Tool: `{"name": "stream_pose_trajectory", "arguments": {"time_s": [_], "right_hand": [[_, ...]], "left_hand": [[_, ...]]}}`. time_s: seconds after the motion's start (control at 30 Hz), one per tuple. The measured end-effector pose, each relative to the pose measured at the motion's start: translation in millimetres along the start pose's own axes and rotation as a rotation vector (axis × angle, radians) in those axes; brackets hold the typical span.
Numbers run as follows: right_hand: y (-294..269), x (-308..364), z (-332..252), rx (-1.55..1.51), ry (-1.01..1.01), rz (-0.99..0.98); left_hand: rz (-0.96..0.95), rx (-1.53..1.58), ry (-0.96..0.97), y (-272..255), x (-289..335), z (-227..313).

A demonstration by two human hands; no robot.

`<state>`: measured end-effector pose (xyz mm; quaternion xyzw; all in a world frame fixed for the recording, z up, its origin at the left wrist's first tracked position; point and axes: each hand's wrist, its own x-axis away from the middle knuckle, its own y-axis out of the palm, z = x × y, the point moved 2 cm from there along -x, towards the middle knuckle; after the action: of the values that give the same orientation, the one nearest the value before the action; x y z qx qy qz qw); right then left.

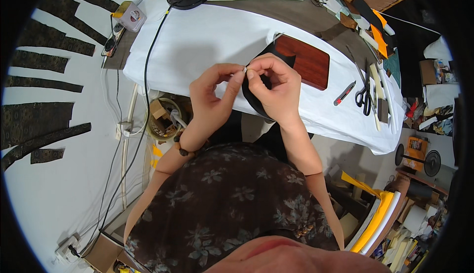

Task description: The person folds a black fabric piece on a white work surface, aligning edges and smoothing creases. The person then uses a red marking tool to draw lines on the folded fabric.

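Both my hands meet over the front edge of the white-covered table (197, 41), fingertips almost touching. My left hand (216, 89) is closed in a pinch of thumb and forefinger on a small white piece (245, 69), too small to identify. Opposite it, my right hand (276, 88) pinches the end of a black strip of fabric or leather (253, 97) at the same spot. This strip curves down below the right hand and also shows behind its fingers, reaching over a reddish-brown wooden board (316, 65). The fingers partly hide where the white piece and the strip meet.
Right of the board lie a red-and-black cutter knife (344, 94) and black scissors (364, 100). A black cable (149, 65) crosses the table's left side. Below it stands a bin (165, 125) with scraps. Dark patterned pieces (39, 120) hang on the left wall.
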<state>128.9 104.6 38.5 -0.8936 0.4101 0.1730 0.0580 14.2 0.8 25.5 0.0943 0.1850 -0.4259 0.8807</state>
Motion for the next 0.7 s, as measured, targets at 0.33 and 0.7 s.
{"name": "stream_pose_trajectory", "arguments": {"time_s": [0.33,0.7], "right_hand": [[9.2,3.4,2.9,0.237,-0.125,-0.026],[-17.7,21.1,49.2,-0.508,0.141,0.001]], "left_hand": [[-0.062,-0.371,0.021,-11.1,-0.7,20.9],[0.429,0.302,-0.435,-45.4,-23.0,-59.6]]}}
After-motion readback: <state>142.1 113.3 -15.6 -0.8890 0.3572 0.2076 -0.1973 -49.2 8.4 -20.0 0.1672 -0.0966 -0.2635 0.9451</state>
